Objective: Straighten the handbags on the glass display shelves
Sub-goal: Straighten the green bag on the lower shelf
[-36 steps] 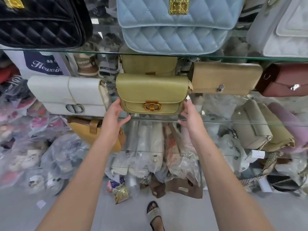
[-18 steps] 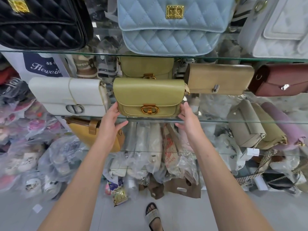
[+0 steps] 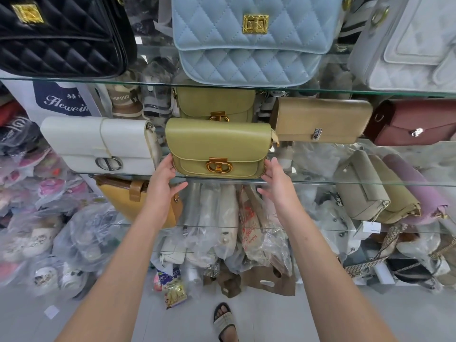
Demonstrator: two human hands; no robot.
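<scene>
An olive-green handbag with a gold clasp stands upright at the front edge of the middle glass shelf. My left hand is at its lower left side, straight fingertips touching the bag, thumb spread below the shelf edge. My right hand is at the lower right corner, fingers straight and just at the bag's side; contact there is unclear. A second olive bag stands right behind it.
The same shelf carries a white bag on the left, and a tan clutch and maroon bag on the right. Black, light-blue and pale grey quilted bags stand above. Plastic-wrapped goods fill the lower shelves and floor.
Both hands stay on either side of the olive bag. Their fingers have loosened and spread a little. The bag now sits squarely at the shelf's front edge.
</scene>
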